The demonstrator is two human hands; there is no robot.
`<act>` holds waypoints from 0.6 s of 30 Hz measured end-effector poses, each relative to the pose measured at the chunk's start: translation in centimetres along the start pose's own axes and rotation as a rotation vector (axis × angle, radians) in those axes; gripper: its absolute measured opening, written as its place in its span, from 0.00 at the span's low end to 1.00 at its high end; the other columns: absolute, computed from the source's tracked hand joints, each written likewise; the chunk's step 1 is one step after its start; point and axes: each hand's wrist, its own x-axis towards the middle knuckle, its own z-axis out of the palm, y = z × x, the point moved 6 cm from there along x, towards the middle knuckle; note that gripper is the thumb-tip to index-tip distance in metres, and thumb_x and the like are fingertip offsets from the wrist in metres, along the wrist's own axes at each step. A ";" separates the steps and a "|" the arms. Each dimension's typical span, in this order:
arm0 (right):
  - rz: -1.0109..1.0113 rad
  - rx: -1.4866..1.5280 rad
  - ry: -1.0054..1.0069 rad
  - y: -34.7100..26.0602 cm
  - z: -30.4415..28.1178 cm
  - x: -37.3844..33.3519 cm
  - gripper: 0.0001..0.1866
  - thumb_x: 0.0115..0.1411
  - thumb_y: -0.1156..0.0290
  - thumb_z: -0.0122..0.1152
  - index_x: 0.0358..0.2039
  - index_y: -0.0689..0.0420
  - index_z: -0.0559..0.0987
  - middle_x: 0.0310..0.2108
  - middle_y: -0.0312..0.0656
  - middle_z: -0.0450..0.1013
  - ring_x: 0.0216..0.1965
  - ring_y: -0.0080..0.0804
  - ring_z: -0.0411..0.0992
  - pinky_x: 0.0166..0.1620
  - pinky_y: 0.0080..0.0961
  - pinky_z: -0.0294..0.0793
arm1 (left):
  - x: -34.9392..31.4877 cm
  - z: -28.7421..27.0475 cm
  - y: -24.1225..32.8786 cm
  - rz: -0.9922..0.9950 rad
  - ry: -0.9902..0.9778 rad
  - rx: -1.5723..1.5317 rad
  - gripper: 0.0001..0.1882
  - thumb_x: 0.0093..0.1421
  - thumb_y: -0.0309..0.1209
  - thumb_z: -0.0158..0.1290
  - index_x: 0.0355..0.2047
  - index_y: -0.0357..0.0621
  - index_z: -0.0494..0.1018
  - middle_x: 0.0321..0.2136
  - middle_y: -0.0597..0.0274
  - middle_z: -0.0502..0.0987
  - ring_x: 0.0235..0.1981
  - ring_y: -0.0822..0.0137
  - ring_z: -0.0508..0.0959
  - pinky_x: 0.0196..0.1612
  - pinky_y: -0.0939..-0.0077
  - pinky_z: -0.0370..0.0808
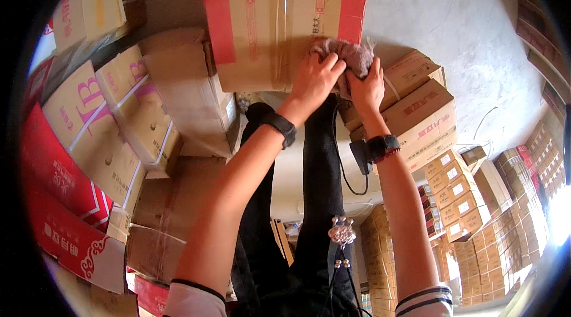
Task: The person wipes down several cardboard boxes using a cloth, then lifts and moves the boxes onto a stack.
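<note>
A brownish-pink cloth [352,55] is bunched up at the lower right corner of a large cardboard box [267,31] with red side bands and clear tape down its middle. My left hand [314,82] has its fingers curled into the cloth from the left. From the right, my right hand [367,86] grips the same cloth, thumb and fingers pressed together. Part of the cloth hangs between the two hands and hides that corner of the box. Each wrist wears a black band, and a black cable hangs near the right one.
Plain brown cartons [184,73] and strapped tan boxes [134,109] stand on the left, with red boxes [77,239] below them. Behind my right hand sit more cartons [422,109] against a pale wall [452,13]. Further stacks of boxes [458,198] fill the lower right.
</note>
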 end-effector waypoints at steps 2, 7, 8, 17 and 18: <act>0.054 -0.006 -0.024 1.8 0.7 -2.3 0.38 0.41 0.57 0.64 0.52 0.52 0.61 0.40 0.53 0.65 0.41 0.54 0.67 0.41 0.44 0.69 | -2.1 0.5 1.1 -0.032 -0.041 -0.016 0.09 0.46 0.26 0.47 0.30 0.49 0.68 0.29 0.64 0.66 0.32 0.58 0.70 0.32 0.63 0.69; 0.337 0.215 -0.282 7.5 5.0 -7.3 0.35 0.40 0.58 0.64 0.49 0.57 0.63 0.41 0.56 0.69 0.45 0.52 0.68 0.45 0.37 0.68 | -7.8 0.5 1.7 -0.033 -0.127 -0.102 0.09 0.44 0.23 0.48 0.30 0.44 0.68 0.30 0.60 0.67 0.33 0.55 0.69 0.32 0.62 0.69; 0.336 0.291 -0.312 8.2 6.3 -8.7 0.34 0.40 0.59 0.64 0.47 0.58 0.65 0.41 0.56 0.70 0.45 0.51 0.68 0.45 0.36 0.68 | -9.1 0.2 1.4 -0.042 -0.132 -0.127 0.10 0.44 0.23 0.48 0.30 0.43 0.68 0.30 0.58 0.67 0.33 0.54 0.69 0.32 0.61 0.69; -0.375 0.065 -0.540 -12.4 3.9 -16.1 0.31 0.35 0.63 0.66 0.42 0.57 0.69 0.37 0.51 0.70 0.39 0.51 0.69 0.40 0.37 0.70 | -21.0 -11.5 -5.6 -0.462 -0.046 -0.374 0.23 0.36 0.24 0.59 0.34 0.43 0.63 0.33 0.55 0.65 0.35 0.52 0.71 0.33 0.62 0.71; -0.482 0.025 -0.511 -15.2 3.6 -16.0 0.31 0.34 0.63 0.66 0.42 0.55 0.69 0.36 0.50 0.70 0.38 0.50 0.70 0.40 0.37 0.71 | -21.1 -12.6 -6.3 -0.485 0.016 -0.352 0.22 0.36 0.23 0.59 0.34 0.44 0.63 0.32 0.56 0.65 0.34 0.52 0.71 0.31 0.63 0.71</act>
